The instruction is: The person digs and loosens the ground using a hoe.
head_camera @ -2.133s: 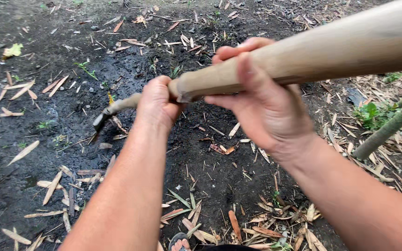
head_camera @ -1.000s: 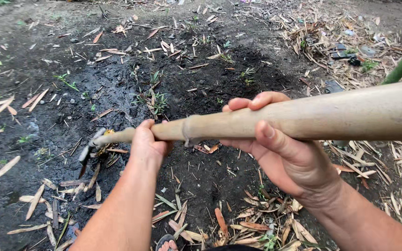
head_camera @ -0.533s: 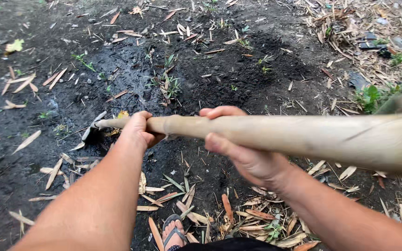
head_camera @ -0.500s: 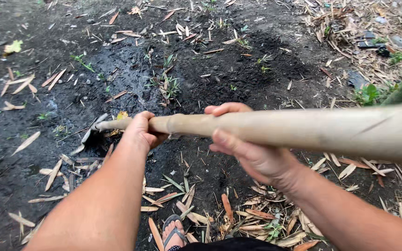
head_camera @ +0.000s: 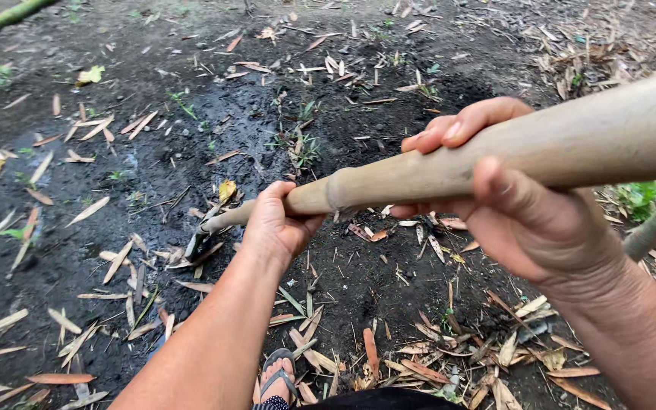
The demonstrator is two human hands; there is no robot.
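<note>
Since half a second ago the handle's near end has risen and the blade has pulled back toward the feet. Both hands are closed around the bamboo handle (head_camera: pixel 449 163): the left hand (head_camera: pixel 275 228) grips low, near the head, and the right hand (head_camera: pixel 529 216) wraps the thicker upper part. Beyond the left hand, the metal blade (head_camera: pixel 195 244) touches the dark wet soil (head_camera: pixel 153 137) among dry bamboo leaves (head_camera: pixel 108 262). A sandalled foot (head_camera: pixel 276 376) shows below.
</note>
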